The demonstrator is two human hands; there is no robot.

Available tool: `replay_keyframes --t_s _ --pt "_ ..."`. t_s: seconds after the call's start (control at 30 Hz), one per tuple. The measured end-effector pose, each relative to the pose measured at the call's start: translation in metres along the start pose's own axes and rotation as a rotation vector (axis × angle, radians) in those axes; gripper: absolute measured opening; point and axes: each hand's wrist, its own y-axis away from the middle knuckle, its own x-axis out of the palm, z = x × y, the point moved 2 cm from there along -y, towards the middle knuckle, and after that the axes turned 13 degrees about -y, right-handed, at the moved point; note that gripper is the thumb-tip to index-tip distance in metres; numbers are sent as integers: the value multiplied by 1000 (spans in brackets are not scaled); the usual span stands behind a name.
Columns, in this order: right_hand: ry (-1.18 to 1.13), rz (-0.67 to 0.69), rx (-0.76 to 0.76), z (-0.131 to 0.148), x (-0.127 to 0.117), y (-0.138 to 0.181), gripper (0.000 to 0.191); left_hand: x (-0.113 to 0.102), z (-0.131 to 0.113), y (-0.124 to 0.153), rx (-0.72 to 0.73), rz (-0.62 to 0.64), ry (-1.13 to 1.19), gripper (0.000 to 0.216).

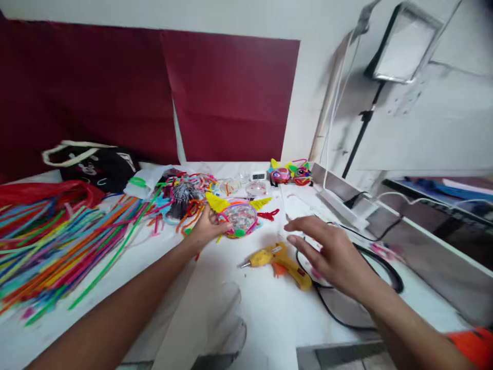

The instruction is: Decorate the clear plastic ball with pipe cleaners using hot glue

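My left hand point(210, 226) is closed on the left edge of a round pipe-cleaner craft point(239, 218), which has a pink and orange rim, two yellow ears and a green spot at the bottom. It stands at the middle of the white table. Over the table to the right hovers my right hand point(321, 249), fingers apart and holding nothing. Below and left of that hand lies a yellow glue gun point(279, 259), its metal nozzle pointing left. A red twisted pipe-cleaner piece point(268, 215) rests just right of the craft.
Loose coloured pipe cleaners point(88, 241) cover the left side, near a black bag point(96, 167). Behind are a small digital clock point(258, 176) and two finished-looking colourful crafts point(291, 173). A black cable point(327, 308) loops at right, beside a grey raised edge point(416, 262). A lamp point(406, 43) stands behind.
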Motion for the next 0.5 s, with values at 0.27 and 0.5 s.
replay_keyframes --t_s 0.27,0.5 --pt "85 -77 -140 -3 12 54 19 1 -1 0 8 -15 -4 91" --pt "141 -196 -203 -17 33 91 27 1 -4 0 11 -18 -2 92"
